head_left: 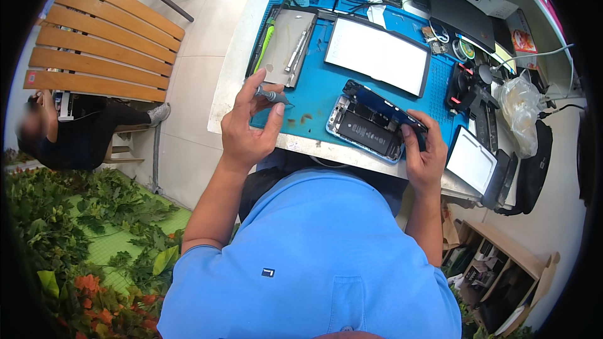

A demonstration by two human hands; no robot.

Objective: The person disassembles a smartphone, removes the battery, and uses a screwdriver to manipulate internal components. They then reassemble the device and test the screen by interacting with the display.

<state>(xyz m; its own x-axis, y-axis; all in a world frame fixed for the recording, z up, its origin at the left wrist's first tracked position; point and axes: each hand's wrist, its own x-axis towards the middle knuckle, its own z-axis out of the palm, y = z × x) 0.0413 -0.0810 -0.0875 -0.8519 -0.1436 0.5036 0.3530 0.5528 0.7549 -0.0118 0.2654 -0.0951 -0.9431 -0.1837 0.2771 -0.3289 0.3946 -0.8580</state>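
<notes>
My left hand (247, 135) is closed on a small grey precision screwdriver (271, 95), pinched above the left part of the blue work mat (301, 122). To the right, at the mat's near edge, lies an opened phone body (364, 133) with a light blue frame. Its black battery and inner parts are exposed. A dark phone screen panel (384, 108) stands tilted up over the far side of that body. My right hand (427, 154) grips the panel's right end between thumb and fingers, close to the phone's right edge.
Beyond the phone lies a white lit pad (377, 53). A grey tray (286, 44) with slim tools sits left of it. A smaller white panel (471, 160), a plastic bag (518, 110) and a solder spool (463, 49) crowd the right. Another person (69, 125) sits far left by a wooden chair (110, 37).
</notes>
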